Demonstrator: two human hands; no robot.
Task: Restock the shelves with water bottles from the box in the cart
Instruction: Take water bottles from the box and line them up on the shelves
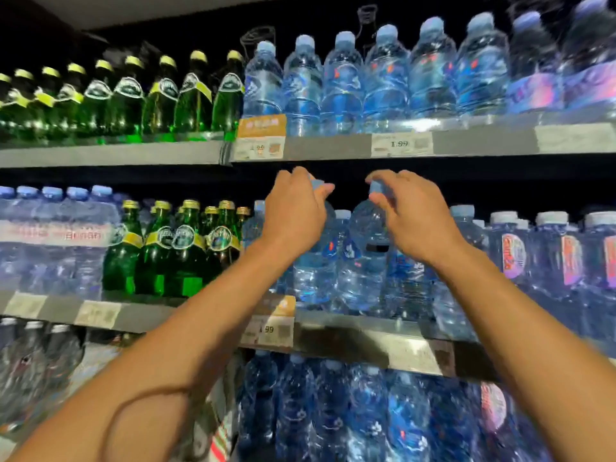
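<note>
Both hands reaching up at middle shelf (350, 323). Left hand (293, 208) pinching cap of one water bottle (315, 271), right hand (408, 213) pinching cap of second water bottle (365, 261) right beside it at 3 o'clock. Both bottles sitting at shelf front edge, upright-ish. Green glass bottles (173, 248) sitting off at 9 o'clock.

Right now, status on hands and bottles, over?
Left hand grips one water bottle by its cap. Right hand pinches another's cap. Both at middle shelf. Nothing blocking.
</note>
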